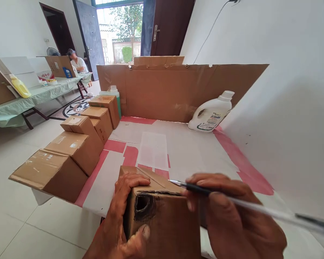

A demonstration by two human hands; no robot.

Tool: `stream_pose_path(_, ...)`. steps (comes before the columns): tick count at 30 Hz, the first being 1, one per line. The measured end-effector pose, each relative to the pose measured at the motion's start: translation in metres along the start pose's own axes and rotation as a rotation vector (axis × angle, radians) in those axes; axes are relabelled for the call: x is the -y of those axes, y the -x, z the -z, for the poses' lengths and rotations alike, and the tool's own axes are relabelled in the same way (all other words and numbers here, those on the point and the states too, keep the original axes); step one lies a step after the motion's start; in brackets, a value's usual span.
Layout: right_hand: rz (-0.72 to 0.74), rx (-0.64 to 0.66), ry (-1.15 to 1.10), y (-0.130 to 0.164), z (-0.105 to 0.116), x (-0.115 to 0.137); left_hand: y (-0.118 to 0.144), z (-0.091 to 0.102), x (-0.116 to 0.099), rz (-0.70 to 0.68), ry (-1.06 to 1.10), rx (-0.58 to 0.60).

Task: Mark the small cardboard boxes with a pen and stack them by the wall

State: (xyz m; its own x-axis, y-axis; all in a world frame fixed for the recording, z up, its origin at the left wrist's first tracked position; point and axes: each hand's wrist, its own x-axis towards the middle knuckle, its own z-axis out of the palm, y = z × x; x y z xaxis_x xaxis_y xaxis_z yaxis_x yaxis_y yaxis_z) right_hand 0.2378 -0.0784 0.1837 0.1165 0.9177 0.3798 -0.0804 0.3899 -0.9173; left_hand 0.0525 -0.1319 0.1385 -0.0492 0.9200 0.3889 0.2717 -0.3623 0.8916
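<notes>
A brown cardboard box stands close in front of me, with a ragged hole ringed by dark scribbled marks at its upper left corner. My left hand is closed around the box's left side, fingers over the top edge and thumb on the near face. In my right hand is a pen with a black grip and a clear barrel. Its silver tip points left, over the box's top, and I cannot tell whether it touches. The pen's back end is blurred.
Several closed cardboard boxes line the table's left edge. A cardboard panel rises at the back, with a white detergent bottle at its right and a green-liquid bottle at its left. A person sits at another table.
</notes>
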Motion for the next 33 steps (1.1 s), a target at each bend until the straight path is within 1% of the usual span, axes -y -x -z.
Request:
stream_pose_path(2,0.043,-0.054,-0.097,-0.026,0.005,-0.015,0.001,0.0,0.002,-0.015,-0.004,-0.048)
stream_pose_path(3,0.035,-0.063,-0.066,-0.039,0.009,-0.028,0.002,0.001,0.003,-0.007,-0.001,-0.082)
stream_pose_path(4,0.0,-0.07,0.027,-0.05,0.014,-0.045,0.003,0.002,0.003,0.011,0.006,-0.112)
stream_pose_path(5,-0.074,-0.039,0.23,-0.059,0.019,-0.064,0.003,0.003,0.003,0.037,0.013,-0.134)
stream_pose_path(6,-0.197,0.072,0.5,-0.065,0.024,-0.086,0.004,0.003,0.003,0.06,0.02,-0.147)
stream_pose_path(7,-0.277,0.143,0.614,-0.068,0.028,-0.109,0.004,0.004,0.002,0.072,0.024,-0.165)
stream_pose_path(10,-0.451,0.233,0.855,-0.059,0.033,-0.169,0.004,0.005,0.0,0.127,-0.009,-0.193)
stream_pose_path(11,-0.502,0.251,0.929,-0.053,0.033,-0.184,0.004,0.005,-0.001,0.144,-0.027,-0.203)
stream_pose_path(13,-0.586,0.283,1.056,-0.041,0.031,-0.202,0.003,0.004,-0.002,0.166,-0.053,-0.218)
stream_pose_path(16,-0.638,0.326,1.168,-0.031,0.028,-0.208,0.001,0.003,-0.004,0.167,-0.058,-0.226)
stream_pose_path(19,-0.631,0.319,1.235,-0.026,0.032,-0.201,0.001,0.002,-0.003,0.159,-0.04,-0.213)
stream_pose_path(22,-0.613,0.195,1.328,-0.014,0.048,-0.189,0.002,0.002,-0.003,0.157,-0.015,-0.209)
stream_pose_path(25,-0.685,0.063,1.392,0.005,0.071,-0.182,0.003,0.002,-0.004,0.174,0.013,-0.227)
stream_pose_path(27,-0.753,0.04,1.364,0.017,0.086,-0.181,0.002,0.002,-0.007,0.182,0.02,-0.237)
stream_pose_path(29,-0.795,0.038,1.289,0.023,0.098,-0.182,0.0,0.002,-0.009,0.19,0.024,-0.241)
stream_pose_path(33,-0.82,0.029,1.058,0.026,0.11,-0.188,-0.002,0.004,-0.008,0.216,0.044,-0.228)
